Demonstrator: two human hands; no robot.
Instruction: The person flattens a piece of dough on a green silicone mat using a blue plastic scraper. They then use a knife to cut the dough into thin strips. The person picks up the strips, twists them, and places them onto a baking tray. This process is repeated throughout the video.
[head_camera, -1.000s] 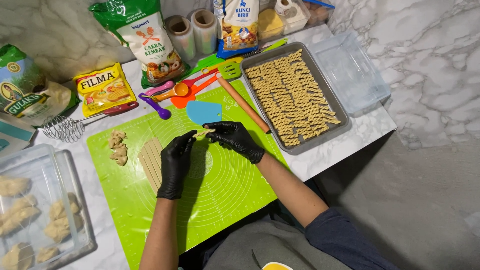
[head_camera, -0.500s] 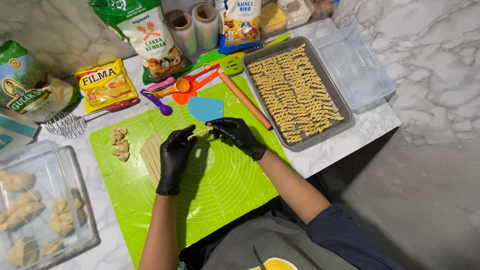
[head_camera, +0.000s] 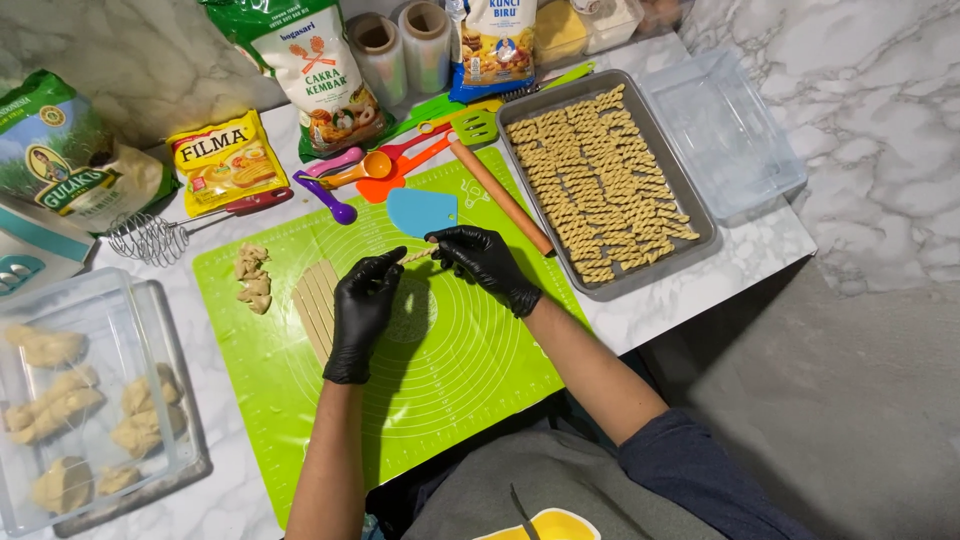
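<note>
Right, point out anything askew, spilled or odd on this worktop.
Nothing looks spilled or damaged. The twisted dough pieces lie in rows on the baking tray, the cut dough strips are side by side on the green mat, and both gloved hands, left hand and right hand, hold one dough twist.

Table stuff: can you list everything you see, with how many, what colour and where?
dough twist: one, beige, held between both hands
cut dough strips: several, beige, on mat by left hand
dough scraps: small pile, beige, mat's left side
silicone mat: one, green, centre
scraper: one, blue, top of mat
rolling pin: one, wooden, beside tray
baking tray: one, grey, full of twists, right
whisk: one, metal, left
clear box: one, holds dough lumps, far left
left hand: black glove
right hand: black glove
</note>
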